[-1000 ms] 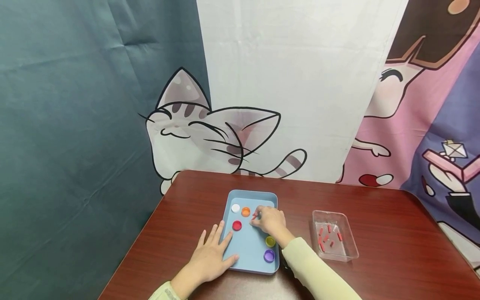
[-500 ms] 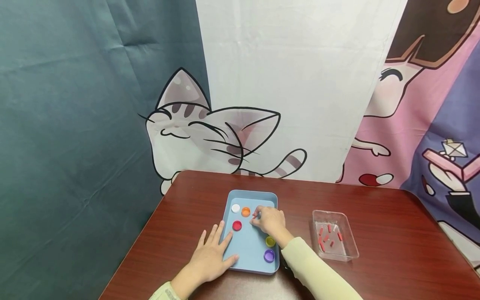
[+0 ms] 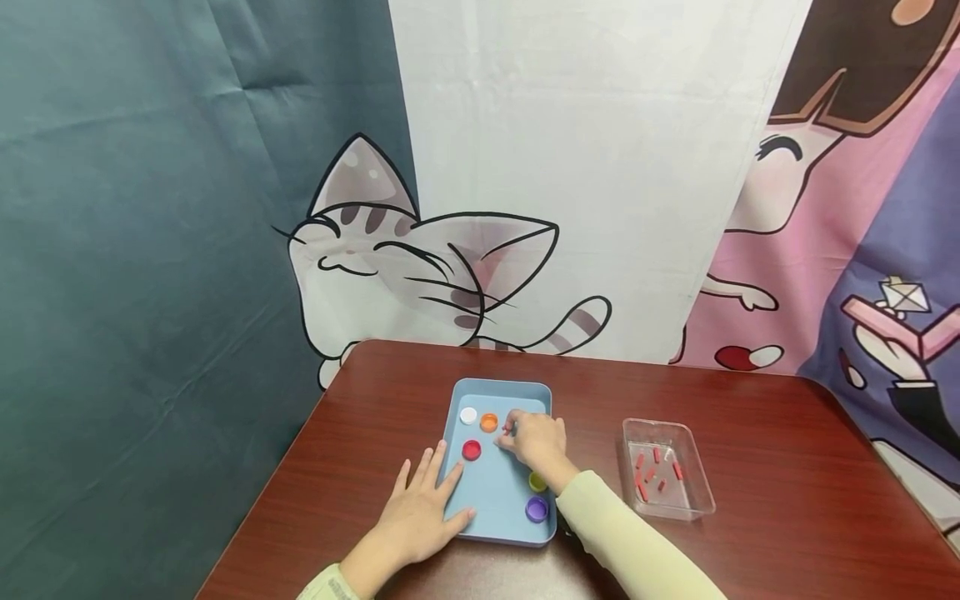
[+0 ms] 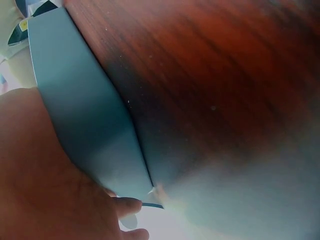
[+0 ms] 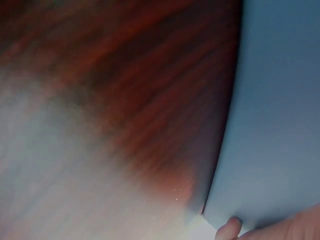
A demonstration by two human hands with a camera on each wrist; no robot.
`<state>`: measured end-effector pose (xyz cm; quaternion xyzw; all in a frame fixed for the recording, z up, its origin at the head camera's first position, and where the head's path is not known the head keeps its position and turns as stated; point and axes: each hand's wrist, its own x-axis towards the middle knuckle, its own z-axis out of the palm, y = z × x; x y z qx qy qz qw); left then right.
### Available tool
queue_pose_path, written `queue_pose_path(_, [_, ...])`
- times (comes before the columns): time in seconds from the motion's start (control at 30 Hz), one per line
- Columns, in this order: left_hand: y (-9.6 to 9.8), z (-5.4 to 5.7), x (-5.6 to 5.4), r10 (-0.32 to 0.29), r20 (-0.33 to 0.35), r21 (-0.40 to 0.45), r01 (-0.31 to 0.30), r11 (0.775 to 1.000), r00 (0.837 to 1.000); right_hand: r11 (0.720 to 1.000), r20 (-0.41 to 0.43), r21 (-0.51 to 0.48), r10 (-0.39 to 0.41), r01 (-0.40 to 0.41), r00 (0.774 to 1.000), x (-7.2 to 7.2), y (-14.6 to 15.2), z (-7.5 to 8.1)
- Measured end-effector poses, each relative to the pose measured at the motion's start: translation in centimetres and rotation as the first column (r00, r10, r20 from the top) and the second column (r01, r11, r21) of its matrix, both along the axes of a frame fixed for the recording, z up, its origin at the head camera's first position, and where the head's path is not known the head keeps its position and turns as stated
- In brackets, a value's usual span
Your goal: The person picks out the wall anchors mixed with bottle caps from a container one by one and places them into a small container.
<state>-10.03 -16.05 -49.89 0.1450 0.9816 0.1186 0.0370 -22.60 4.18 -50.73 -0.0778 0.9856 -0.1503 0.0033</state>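
Observation:
My left hand [image 3: 420, 515] lies with its fingers spread over the left edge of the light blue tray [image 3: 491, 508]. In the left wrist view that hand sits along the tray's outer wall [image 4: 90, 95]. Inside the tray, my right hand [image 3: 537, 437] pinches a small red stick [image 3: 506, 429] between thumb and fingers, just right of an orange bottle cap [image 3: 489, 422]. A white cap [image 3: 468, 416] and a red cap [image 3: 471, 450] are to its left. Nearer me are a yellow cap [image 3: 537, 482], partly covered by the right wrist, and a purple cap [image 3: 536, 509].
A clear plastic box [image 3: 701, 500] stands right of the tray on the brown wooden table [image 3: 780, 467]. Several short red sticks [image 3: 642, 492] lie loose in it. Behind the table hangs a printed cloth [image 3: 600, 167] with a cartoon cat.
The head view shifts slightly. My right wrist now covers more of the yellow cap; the left hand stays on the tray's edge.

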Motion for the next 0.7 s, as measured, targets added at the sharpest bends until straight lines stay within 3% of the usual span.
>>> queue_pose_path(0.7, [-0.1,-0.1,-0.1,0.011,-0.001,0.007,-0.011,1.000,1.000,0.987,0.051,-0.154,0.044,-0.035,0.998,0.7,2.0,1.7])
